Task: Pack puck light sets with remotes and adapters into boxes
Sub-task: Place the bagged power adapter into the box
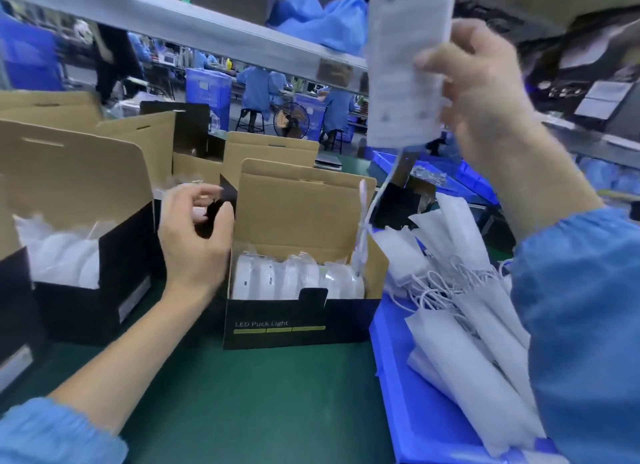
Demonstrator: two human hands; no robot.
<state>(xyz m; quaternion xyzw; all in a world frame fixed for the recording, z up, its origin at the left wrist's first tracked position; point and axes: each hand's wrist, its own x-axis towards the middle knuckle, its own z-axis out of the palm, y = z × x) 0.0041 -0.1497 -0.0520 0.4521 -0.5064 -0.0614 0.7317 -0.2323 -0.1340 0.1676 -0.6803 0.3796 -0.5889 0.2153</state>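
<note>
Fingers of the right hand (481, 92) curl round a white foam-wrapped pack (405, 65); the left hand (197, 231) pinches the box's side flap (227, 195). Keep that flap clear and slide the pack down beside the bagged puck lights (298, 280) inside the box (304, 319).

**Background: factory floor beyond the workbench**

The bench surface is a green mat (263, 404). A grey metal shelf rail (180, 23) crosses overhead, with crumpled blue plastic sheeting (322, 20) on it. Beyond, workers in blue coats (258, 85) sit on stools at long tables. Blue perforated crates (207, 85) stand nearby, beside a floor fan (291, 120).
</note>
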